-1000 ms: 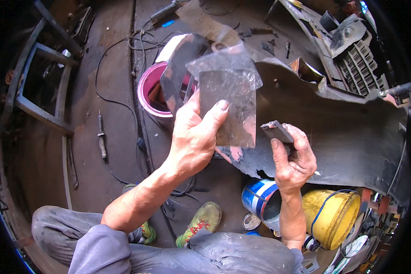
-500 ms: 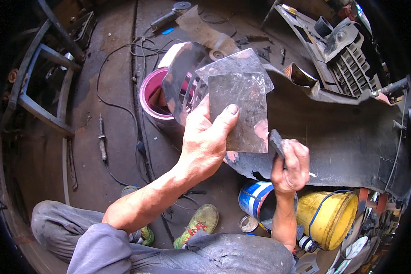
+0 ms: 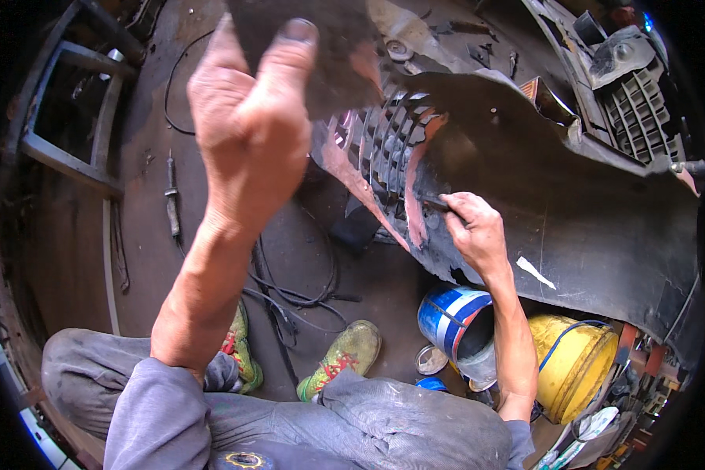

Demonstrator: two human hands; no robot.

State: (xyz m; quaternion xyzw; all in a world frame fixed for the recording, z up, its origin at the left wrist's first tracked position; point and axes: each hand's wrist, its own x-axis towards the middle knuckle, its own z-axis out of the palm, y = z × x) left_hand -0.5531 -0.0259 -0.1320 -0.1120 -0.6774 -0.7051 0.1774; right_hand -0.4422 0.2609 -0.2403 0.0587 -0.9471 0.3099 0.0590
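My left hand (image 3: pixel 251 129) is raised close to the view, thumb pressed on a dark flat metal plate (image 3: pixel 337 70) with a pink smear on its edge. Part of the plate is cut off at the top. Pinched in my right hand (image 3: pixel 479 233) is a small dark spreader (image 3: pixel 432 204), held at the slatted end of a large black bumper (image 3: pixel 595 243). Its tip is against or just beside a strip of pink filler (image 3: pixel 413 205) along the slats. A second band of pink filler (image 3: pixel 356 180) runs down the outer edge.
Below the bumper stand a blue-and-white bucket (image 3: pixel 454 321) and a yellow bucket (image 3: pixel 572 368). A soldering iron (image 3: pixel 172 200) and a looped black cable (image 3: pixel 298 298) lie on the floor. A metal frame (image 3: pixel 70 164) stands at the left, a dark grille (image 3: pixel 642 117) at the far right.
My left hand with the plate has moved up and left, nearer the view. My right hand has brought the spreader up from beside the plate to the bumper's slats.
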